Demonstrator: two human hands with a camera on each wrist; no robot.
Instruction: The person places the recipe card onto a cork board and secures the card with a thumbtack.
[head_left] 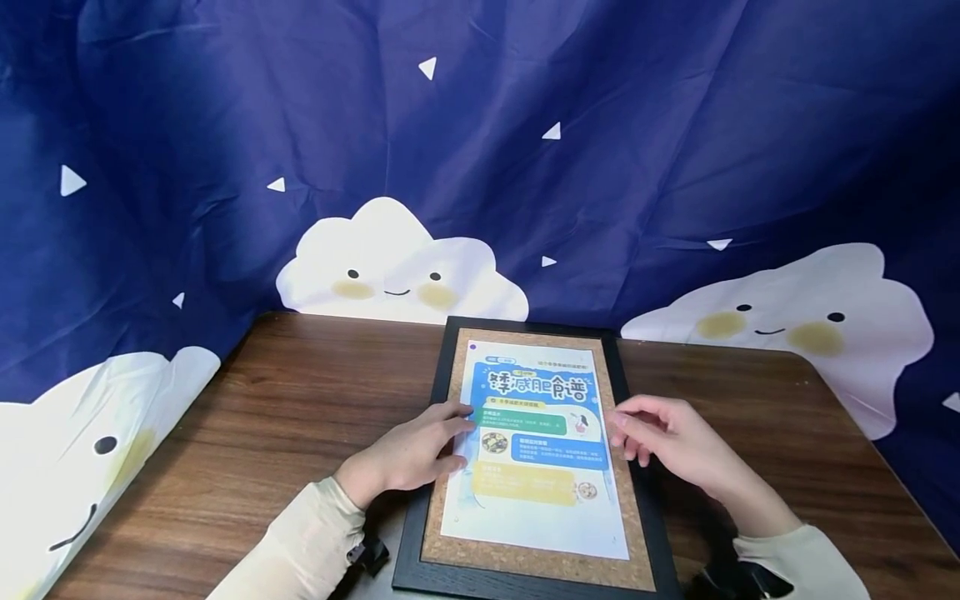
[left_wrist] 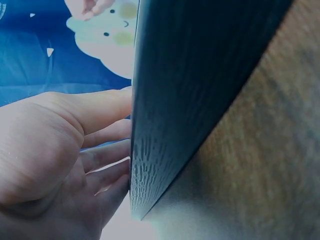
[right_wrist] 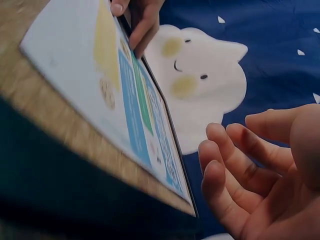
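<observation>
A cork board (head_left: 540, 575) in a black frame (head_left: 418, 533) lies on the table, with a printed paper poster (head_left: 525, 521) on its cork. At the poster's upper left corner is a small purple dot (head_left: 472, 347). My left hand (head_left: 408, 450) reaches over the frame's left side, its extended fingers resting at the poster's left edge. In the left wrist view, the frame's side (left_wrist: 175, 100) hides those fingertips. Over the right side hovers my right hand (head_left: 667, 437), fingers loosely bent. The right wrist view shows these fingertips (right_wrist: 215, 175) apart from the board, holding nothing.
The brown wooden table (head_left: 330, 375) extends to both sides of the board. Behind it hangs a dark blue curtain (head_left: 480, 150) printed with smiling white clouds. Dark wrist devices (head_left: 367, 554) sit below both hands, close to the frame.
</observation>
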